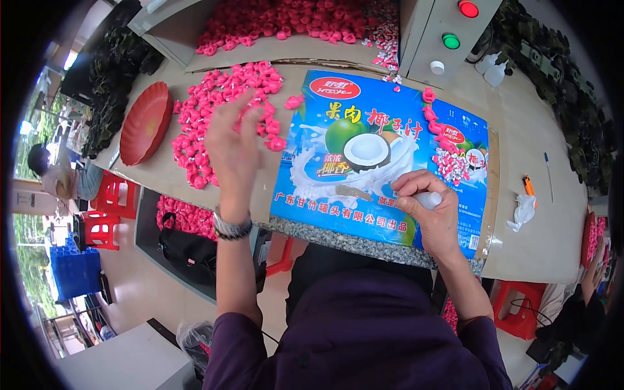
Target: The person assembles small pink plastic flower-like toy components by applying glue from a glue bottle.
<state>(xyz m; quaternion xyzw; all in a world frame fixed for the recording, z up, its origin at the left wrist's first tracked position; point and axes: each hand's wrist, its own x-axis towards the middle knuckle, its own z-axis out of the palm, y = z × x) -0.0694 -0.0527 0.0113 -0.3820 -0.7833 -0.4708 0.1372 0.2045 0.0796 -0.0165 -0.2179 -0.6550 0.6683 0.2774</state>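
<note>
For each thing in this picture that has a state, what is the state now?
Left hand: raised, fingers spread over the pink pieces.
Right hand: closed around a small white object.
Red plate: empty, tilted at the table edge.
Flattened blue carton: lying flat.
Red button: lit.
Green button: lit.

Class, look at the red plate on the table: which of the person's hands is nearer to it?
Left. The left hand hovers over the pink pieces just right of the red plate; the right hand rests farther right, on the blue printed sheet.
</note>
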